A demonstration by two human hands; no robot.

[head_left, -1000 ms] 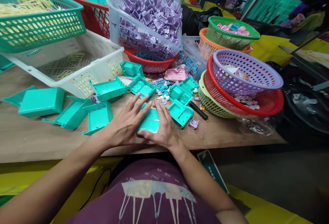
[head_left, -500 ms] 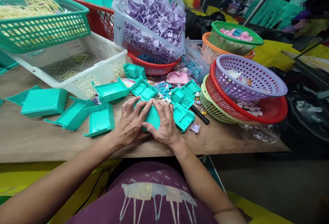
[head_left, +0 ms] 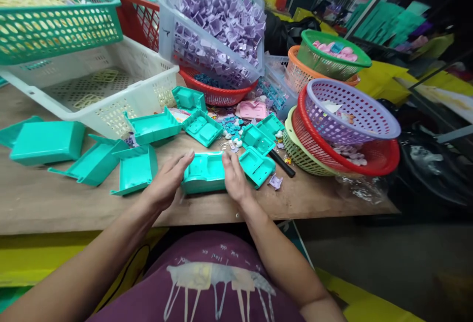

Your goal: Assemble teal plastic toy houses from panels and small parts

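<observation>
A teal plastic case [head_left: 205,169] lies between my hands in front of me, its moulded recesses facing up. My left hand [head_left: 168,179] rests along its left side, fingers straight and together. Against the right side is my right hand [head_left: 234,177], fingers also extended, so the case is held between the two palms. Just right of my right hand is an open teal tray-like part [head_left: 256,166], with another teal part [head_left: 257,139] behind it. To the left of my left hand sits an open teal box part [head_left: 136,169]. The undersides of my fingers are hidden.
Purple parts fill a tilted clear crate [head_left: 168,41] at the back. A white basket [head_left: 129,103] stands behind more teal parts on the left. Stacked round baskets, including a purple one [head_left: 384,127], stand right. A black rod [head_left: 283,163] lies near small loose pieces.
My hands were over the case with bent fingers and a plain teal face up; now they flank it, and its recessed side shows. The view has shifted slightly.
</observation>
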